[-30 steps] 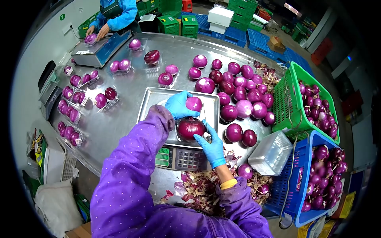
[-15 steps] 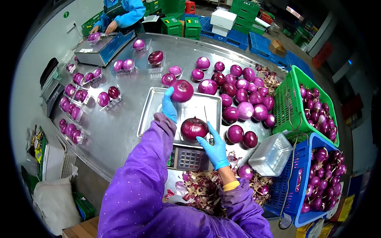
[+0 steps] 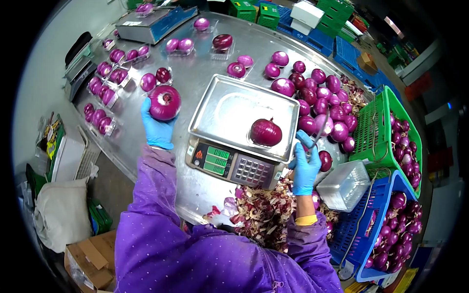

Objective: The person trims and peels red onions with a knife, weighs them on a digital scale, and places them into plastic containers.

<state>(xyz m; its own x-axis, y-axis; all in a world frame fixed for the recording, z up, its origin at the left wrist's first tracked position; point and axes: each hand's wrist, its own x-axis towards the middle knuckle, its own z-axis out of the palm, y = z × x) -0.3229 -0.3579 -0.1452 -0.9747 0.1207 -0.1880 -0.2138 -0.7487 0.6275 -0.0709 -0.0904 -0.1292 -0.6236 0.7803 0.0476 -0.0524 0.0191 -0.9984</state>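
- Clock centred on my scale (image 3: 233, 164).
- 9 o'clock: my left hand (image 3: 159, 128), fingers clamped on a large onion (image 3: 165, 103), beyond the tray's edge.
- 4 o'clock: my right hand (image 3: 306, 168), well apart from the left, closed around a knife (image 3: 322, 128).
- Steel tray (image 3: 229, 110): one dark onion (image 3: 266, 132), towards 4 o'clock.
- 2 o'clock: loose onions (image 3: 321, 105).
- 6 o'clock: peelings (image 3: 266, 212).

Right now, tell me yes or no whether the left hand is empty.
No, the left hand holds a large purple onion to the left of the scale.
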